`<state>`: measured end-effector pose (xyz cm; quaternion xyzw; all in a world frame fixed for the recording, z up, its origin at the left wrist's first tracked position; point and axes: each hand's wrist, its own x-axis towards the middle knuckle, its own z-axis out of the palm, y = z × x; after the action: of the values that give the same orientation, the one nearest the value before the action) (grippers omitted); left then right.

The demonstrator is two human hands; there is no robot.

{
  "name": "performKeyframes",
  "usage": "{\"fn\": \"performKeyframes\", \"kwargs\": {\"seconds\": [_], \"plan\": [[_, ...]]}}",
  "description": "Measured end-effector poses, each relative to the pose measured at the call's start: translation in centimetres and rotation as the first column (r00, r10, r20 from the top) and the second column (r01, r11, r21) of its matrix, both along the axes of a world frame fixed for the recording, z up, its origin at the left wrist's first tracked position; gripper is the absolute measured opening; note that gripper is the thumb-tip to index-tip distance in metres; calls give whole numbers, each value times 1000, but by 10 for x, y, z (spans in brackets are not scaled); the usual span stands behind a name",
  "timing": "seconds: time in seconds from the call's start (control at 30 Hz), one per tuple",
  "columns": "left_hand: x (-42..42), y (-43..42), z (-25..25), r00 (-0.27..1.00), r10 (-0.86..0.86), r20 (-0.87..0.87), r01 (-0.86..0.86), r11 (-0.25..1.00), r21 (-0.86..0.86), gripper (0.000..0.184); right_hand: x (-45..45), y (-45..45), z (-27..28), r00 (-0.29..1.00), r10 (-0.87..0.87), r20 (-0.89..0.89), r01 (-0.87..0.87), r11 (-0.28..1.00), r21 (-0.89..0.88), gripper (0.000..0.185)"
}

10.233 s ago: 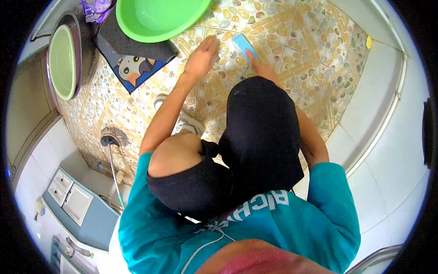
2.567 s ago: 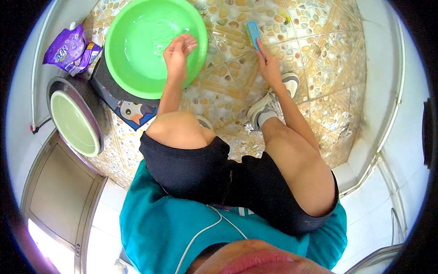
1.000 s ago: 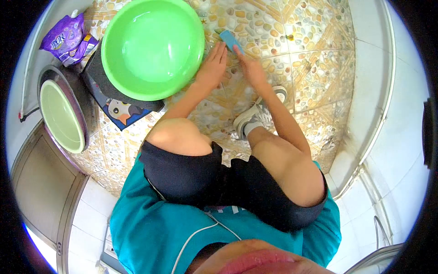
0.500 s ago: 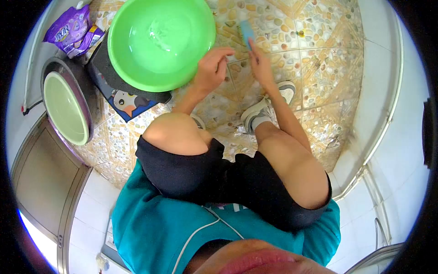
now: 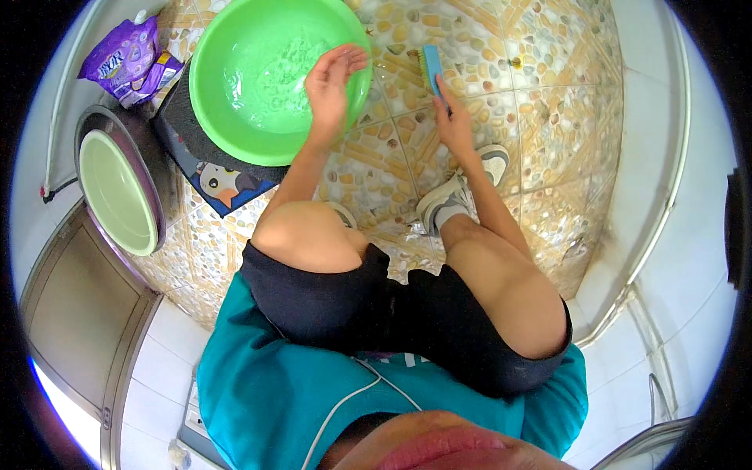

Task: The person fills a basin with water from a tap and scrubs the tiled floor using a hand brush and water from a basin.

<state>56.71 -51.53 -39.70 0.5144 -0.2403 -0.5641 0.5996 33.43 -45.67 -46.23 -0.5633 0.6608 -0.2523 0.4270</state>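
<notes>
In my right hand is the handle of a blue scrub brush with pale yellowish bristles along its left side. The brush is held above the tiled floor, to the right of a big green basin. Rippled water stands in that basin. My left hand hovers over the basin's right rim, its fingers loosely bent and apart from the thumb, and nothing shows in it.
A purple bag stands by the left wall. Below it, a pale green basin and a dark basin lean together. A dark mat with a cartoon animal lies under the green basin. My shoes rest on the pebble-patterned tiles.
My left hand has moved from beside the basin up over its right rim, and the water ripples more. My right hand has shifted slightly down and right with the brush.
</notes>
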Motion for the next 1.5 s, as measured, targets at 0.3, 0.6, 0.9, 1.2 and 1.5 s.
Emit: {"fn": "performKeyframes", "kwargs": {"seconds": [0.3,0.6,0.9,1.2,1.5], "plan": [[-62,28,-27,345,-336,876,570,817,89,49,-14,-4,-7,944,46,-326,4,988,152,55],[-58,30,-37,35,-323,946,724,661,199,70,-59,-81,-21,906,56,-419,-94,993,-69,61],[-45,36,-12,161,-233,959,711,701,51,51,-42,-68,-11,894,279,-352,-282,958,44,61],[66,25,-41,439,59,896,-112,994,-11,23,-28,-66,-4,933,8,-360,-46,994,-97,55],[71,12,-61,946,109,307,-234,882,408,30,-18,-51,4,922,13,-386,-26,999,-29,52]]}}
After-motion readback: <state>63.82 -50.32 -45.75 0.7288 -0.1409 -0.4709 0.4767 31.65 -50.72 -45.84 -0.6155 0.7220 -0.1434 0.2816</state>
